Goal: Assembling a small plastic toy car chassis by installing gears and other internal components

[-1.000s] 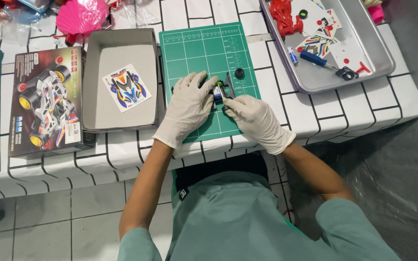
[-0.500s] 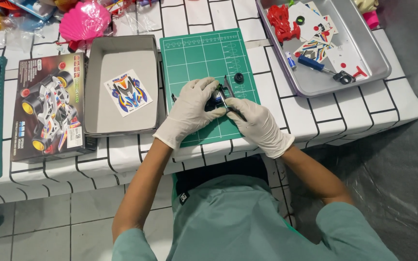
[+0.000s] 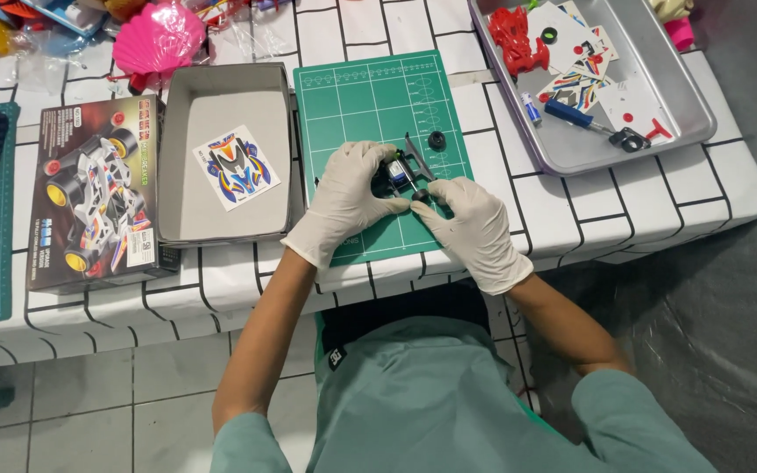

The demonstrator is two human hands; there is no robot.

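Note:
Both my hands wear white gloves and meet over a green cutting mat [image 3: 352, 101]. My left hand [image 3: 343, 200] grips a small black toy-car chassis [image 3: 398, 172] with a blue-and-white part on it. My right hand [image 3: 475, 228] pinches the same chassis from the right side, its fingertips touching the dark frame. A small black wheel [image 3: 436, 139] lies loose on the mat just beyond my hands.
An open grey box tray [image 3: 221, 105] with a colourful sticker sheet [image 3: 237, 166] sits left of the mat, beside the printed kit box lid [image 3: 98, 197]. A metal tray [image 3: 659, 96] at right holds a red car body [image 3: 519, 39], a blue screwdriver and sticker sheets. A pink bag lies at the back.
My hands stay on the chassis over the mat, fingers shifting slightly. The view has drifted a little, so everything sits slightly higher and left in the frame.

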